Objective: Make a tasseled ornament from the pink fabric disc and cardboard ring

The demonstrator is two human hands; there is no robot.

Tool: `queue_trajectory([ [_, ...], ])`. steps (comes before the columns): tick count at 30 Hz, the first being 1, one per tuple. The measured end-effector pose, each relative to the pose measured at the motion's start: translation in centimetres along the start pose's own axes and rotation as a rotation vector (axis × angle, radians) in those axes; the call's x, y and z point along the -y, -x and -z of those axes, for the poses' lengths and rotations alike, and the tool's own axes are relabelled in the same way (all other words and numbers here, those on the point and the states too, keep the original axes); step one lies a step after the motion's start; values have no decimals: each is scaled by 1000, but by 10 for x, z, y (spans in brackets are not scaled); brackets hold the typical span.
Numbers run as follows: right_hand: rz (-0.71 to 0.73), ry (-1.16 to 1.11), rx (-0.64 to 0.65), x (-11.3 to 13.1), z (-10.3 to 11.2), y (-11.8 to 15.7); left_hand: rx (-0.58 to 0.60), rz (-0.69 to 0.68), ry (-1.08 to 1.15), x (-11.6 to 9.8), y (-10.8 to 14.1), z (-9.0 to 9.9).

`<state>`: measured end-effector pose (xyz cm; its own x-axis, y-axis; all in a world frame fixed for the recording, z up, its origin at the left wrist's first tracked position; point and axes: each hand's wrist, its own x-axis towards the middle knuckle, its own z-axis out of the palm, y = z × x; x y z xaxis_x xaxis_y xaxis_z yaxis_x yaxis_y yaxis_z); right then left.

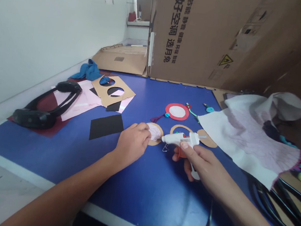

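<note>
Glue gun [174,139] in right grip [198,156], stick [203,136] inserted, carton [198,49] behind

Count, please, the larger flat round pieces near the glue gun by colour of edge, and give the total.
Red: 1, the red-rimmed piece
Tan: 3, the tan-rimmed piece at the left hand, the open ring, the partly hidden disc
Total: 4

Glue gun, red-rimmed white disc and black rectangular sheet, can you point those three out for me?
Glue gun [177,139]: head view, on its white barrel.
Red-rimmed white disc [177,111]: head view, on its white centre.
Black rectangular sheet [107,127]: head view, on the middle of its surface.
</note>
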<state>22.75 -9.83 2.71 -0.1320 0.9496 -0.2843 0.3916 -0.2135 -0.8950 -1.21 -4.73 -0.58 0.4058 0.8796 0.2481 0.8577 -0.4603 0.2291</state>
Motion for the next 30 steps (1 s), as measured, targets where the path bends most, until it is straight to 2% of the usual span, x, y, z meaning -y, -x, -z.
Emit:
queue_trajectory([
  [5, 13, 36, 21, -1, -7, 2, 2, 27, 19, -1, 0, 0],
  [15, 46, 91, -18, -2, -18, 0, -14, 34, 22, -2, 1, -2],
  [30, 33, 152, -20, -4, -24, -3, -9, 23, 12, -2, 3, -3],
])
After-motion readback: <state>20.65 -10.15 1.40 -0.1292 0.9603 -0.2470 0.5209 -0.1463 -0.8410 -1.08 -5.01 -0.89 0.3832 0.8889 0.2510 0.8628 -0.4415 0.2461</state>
